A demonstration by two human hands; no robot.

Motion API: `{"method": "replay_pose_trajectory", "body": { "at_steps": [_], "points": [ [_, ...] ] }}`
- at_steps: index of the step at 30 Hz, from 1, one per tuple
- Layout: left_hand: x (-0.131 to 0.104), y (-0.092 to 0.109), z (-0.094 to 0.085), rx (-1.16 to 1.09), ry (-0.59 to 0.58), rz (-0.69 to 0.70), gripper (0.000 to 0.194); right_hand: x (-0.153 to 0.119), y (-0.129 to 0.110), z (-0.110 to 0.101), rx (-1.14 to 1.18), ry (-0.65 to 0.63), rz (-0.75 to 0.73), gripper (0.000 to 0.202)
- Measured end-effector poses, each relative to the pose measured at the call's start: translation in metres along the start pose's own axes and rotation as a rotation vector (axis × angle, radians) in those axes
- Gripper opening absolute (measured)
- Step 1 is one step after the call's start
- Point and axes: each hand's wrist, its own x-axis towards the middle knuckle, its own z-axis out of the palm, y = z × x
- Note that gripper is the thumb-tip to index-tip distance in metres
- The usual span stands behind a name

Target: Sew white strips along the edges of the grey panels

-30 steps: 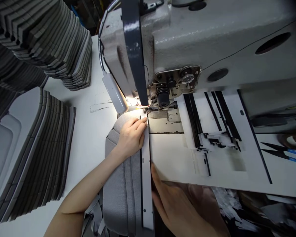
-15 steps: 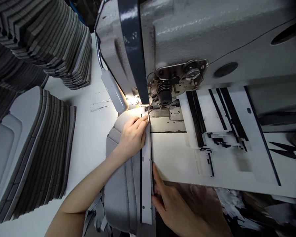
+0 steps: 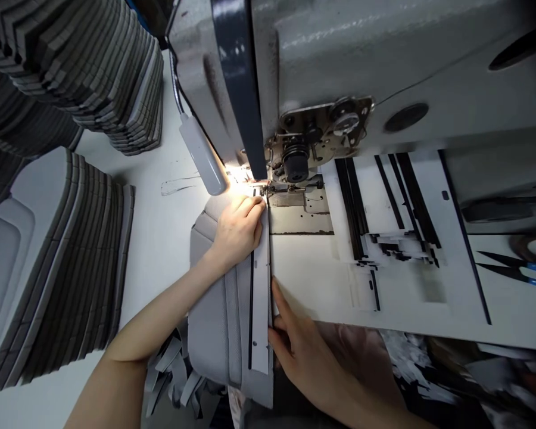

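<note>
A padded grey fabric piece lies under the sewing machine's needle area and hangs over the table's front edge. Along its right side runs a white strip with a black edge and small holes. My left hand bends its fingers together over the strip's upper end, pressing it onto the fabric just before the presser foot. Lower down, my right hand has thumb and forefinger at the right edge of the strip and fabric, with its other fingers curled underneath, partly hidden.
A lamp lights the needle. Stacked grey padded pieces stand at left, with another tall stack behind. More black-edged white strips lie right of the machine bed, near blue-handled scissors. Scraps sit below the table edge.
The fabric and strip have fed upward toward the needle, so the strip's lower end is higher. My right hand has moved up slightly with them; my left hand stays by the foot.
</note>
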Motion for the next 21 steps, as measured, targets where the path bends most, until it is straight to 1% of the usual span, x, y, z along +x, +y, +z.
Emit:
{"method": "replay_pose_trajectory", "body": {
  "at_steps": [2,4,7,9,12,14,21],
  "points": [
    [-0.014,0.009,-0.003,-0.014,0.014,0.008,0.033,-0.003,0.001,0.0,0.021,0.04,-0.04,0.073],
    [-0.034,0.022,-0.008,-0.022,0.028,0.017,0.036,-0.007,0.003,0.003,0.066,0.055,-0.079,0.077],
    [-0.061,0.04,-0.016,-0.051,0.037,0.031,0.044,-0.01,0.008,0.008,0.136,0.037,-0.075,0.079],
    [-0.071,0.048,-0.018,-0.074,0.041,0.036,0.047,-0.011,0.009,0.01,0.158,0.042,-0.069,0.075],
    [-0.073,0.052,-0.019,-0.089,0.055,0.034,0.046,-0.011,0.008,0.011,0.166,0.065,-0.07,0.074],
    [-0.071,0.052,-0.018,-0.09,0.063,0.035,0.046,-0.011,0.006,0.01,0.15,0.049,-0.057,0.075],
    [-0.063,0.049,-0.016,-0.027,0.048,0.044,0.044,-0.004,0.0,0.003,-0.02,0.027,-0.025,0.072]
  ]
}}
